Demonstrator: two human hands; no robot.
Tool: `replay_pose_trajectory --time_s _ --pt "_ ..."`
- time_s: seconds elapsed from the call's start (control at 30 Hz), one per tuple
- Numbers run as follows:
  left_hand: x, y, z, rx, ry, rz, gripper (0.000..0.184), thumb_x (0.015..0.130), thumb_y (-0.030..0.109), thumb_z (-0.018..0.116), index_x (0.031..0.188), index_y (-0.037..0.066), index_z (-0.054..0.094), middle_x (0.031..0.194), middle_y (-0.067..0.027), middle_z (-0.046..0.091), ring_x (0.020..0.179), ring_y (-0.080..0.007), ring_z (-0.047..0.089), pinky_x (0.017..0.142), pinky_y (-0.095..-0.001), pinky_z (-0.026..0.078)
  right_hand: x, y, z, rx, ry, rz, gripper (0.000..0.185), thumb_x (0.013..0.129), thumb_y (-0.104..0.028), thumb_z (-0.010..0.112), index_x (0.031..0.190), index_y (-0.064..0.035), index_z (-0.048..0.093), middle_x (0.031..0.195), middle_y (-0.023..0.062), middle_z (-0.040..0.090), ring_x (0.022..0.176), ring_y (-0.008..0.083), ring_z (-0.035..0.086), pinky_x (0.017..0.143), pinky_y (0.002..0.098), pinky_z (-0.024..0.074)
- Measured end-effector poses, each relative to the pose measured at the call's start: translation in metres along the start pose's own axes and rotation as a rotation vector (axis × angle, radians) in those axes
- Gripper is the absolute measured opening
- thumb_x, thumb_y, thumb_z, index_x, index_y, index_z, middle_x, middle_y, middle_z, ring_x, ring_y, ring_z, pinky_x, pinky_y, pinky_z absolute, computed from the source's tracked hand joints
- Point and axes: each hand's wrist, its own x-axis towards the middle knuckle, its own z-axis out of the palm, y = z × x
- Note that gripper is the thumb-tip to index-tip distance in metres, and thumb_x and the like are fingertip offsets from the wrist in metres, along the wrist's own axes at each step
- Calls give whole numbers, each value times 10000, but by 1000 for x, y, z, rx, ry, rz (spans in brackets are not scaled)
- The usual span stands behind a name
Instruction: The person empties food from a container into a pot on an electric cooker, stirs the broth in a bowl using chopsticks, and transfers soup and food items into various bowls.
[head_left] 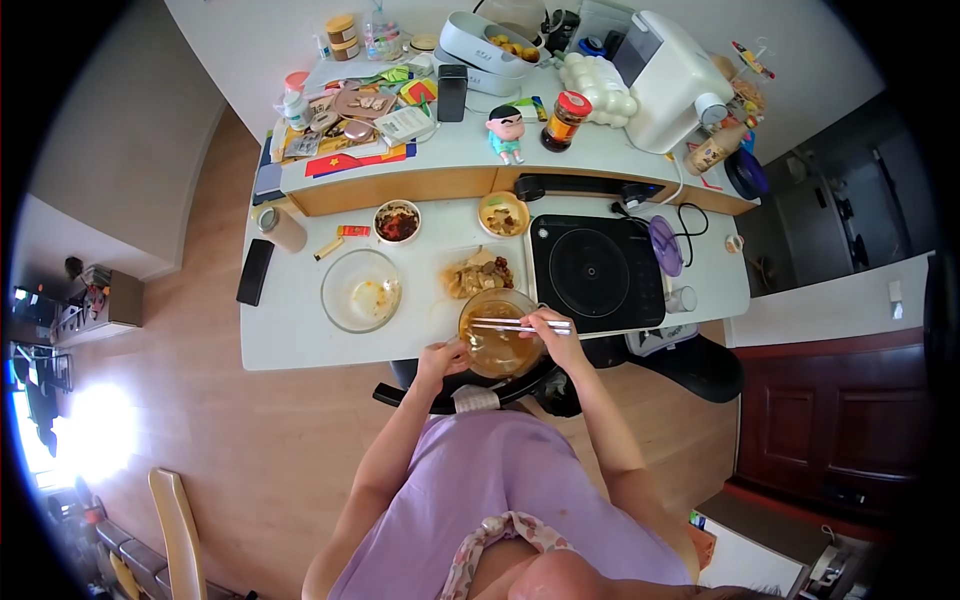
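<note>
Left hand (442, 360) pinches the liquid-filled bowl (505, 296) at eight o'clock; right hand (550, 332), at three, holds chopsticks (500, 324). Gentle stirring, I think, avoids spilling.

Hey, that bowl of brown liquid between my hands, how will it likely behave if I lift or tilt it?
The bowl looks like clear glass, so it's probably stiff and might break if knocked. The brown liquid spread across it would likely slosh toward the low side, and probably adds noticeable weight.
</note>
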Motion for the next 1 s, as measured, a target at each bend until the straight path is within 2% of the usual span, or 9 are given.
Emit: replay_pose_trajectory --time_s 0.07,0.27,0.43,0.53,0.77,0.9,0.93,1.0 --pt "3 -3 -3 10 14 -1 237 739 129 675 813 -63 559 726 -85 588 615 -162 616 611 -250 544 -3 2 6 72 44 9 236 932 -166 504 911 42 615 862 88 631 726 171 655 661 237 503" --pt "6 1 -7 34 9 -6 265 721 128 694 826 -77 562 765 -110 603 658 -165 623 612 -251 545 -19 12 5 261 221 23 304 960 -235 439 910 35 571 856 128 629 739 201 660 675 264 531" --pt "7 1 -7 32 6 -24 311 731 147 691 867 -100 560 817 -138 611 694 -191 636 632 -271 557 -27 16 4 369 337 36 328 954 -264 459 908 42 567 831 131 632 720 209 661 672 271 543" --pt "13 -3 -11 61 -22 -40 350 769 175 644 979 -96 574 874 -163 638 730 -204 652 672 -270 558 -30 21 3 459 401 43 323 950 -265 465 905 39 563 827 131 631 713 211 661 667 275 550" --pt "17 -9 -13 41 -31 -22 334 763 187 653 963 -71 582 862 -146 632 724 -198 644 666 -275 557 -30 15 -1 639 468 -9 300 944 -265 476 900 20 561 823 123 628 703 208 659 682 288 556" --pt "15 -8 -11 36 -36 -30 310 749 180 666 921 -64 581 829 -113 615 703 -183 630 637 -271 551 -8 -18 8 455 492 -23 330 950 -285 468 944 30 565 895 122 624 792 203 658 715 280 544" --pt "14 -7 -11 33 -41 -27 307 749 176 664 921 -64 581 825 -109 614 698 -180 628 635 -267 549 -1 -22 7 413 401 -7 343 951 -286 468 972 43 564 935 122 622 824 198 653 733 270 535" --pt "8 -3 -8 12 -43 -17 305 749 171 663 923 -65 579 819 -103 612 688 -177 626 635 -261 546 8 -31 7 314 355 -22 338 951 -279 471 970 44 567 932 122 624 815 194 654 730 263 531"
